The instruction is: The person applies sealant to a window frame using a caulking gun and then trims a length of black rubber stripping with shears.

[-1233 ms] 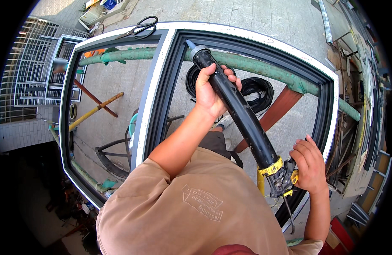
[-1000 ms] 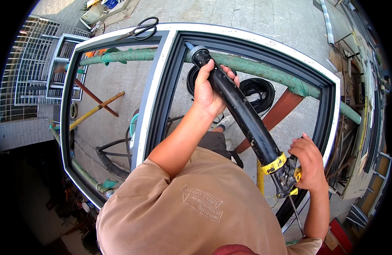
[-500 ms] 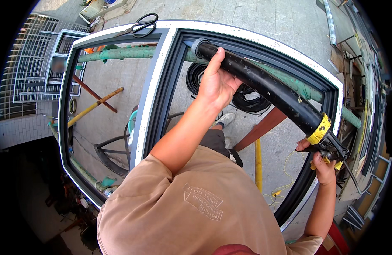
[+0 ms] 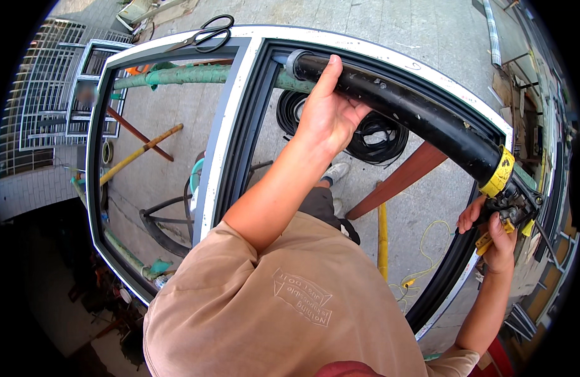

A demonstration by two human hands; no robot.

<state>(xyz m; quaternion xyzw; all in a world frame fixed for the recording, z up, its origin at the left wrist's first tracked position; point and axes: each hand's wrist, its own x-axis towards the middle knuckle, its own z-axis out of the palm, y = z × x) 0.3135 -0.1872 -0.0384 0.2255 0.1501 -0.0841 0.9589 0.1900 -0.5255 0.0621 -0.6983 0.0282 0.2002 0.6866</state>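
Observation:
My left hand (image 4: 332,122) is closed on the front part of a caulking gun's black barrel (image 4: 403,113), with the thumb lying along it. At the gun's rear, past the yellow collar (image 4: 498,171), my right hand (image 4: 498,242) is wrapped round the handle and trigger. The grey front cap (image 4: 295,64) and a bluish nozzle (image 4: 280,60) point into the far left corner of the right-hand opening of a window frame (image 4: 255,56). Whether the nozzle tip touches the frame I cannot tell. The frame is white outside with dark grey inner grooves.
Black-handled scissors (image 4: 214,34) lie on the frame's far edge. A green-wrapped pole (image 4: 195,76) runs beneath the frame. Below are black coiled hose (image 4: 381,141), a brown beam (image 4: 396,182), yellow poles (image 4: 142,154) and a yellow cable (image 4: 422,270). Metal grilles (image 4: 45,94) stand at left.
The gun's rear end and my right hand have moved right and slightly away from me. My left hand has shifted a little the same way, while the nozzle end stays at the corner.

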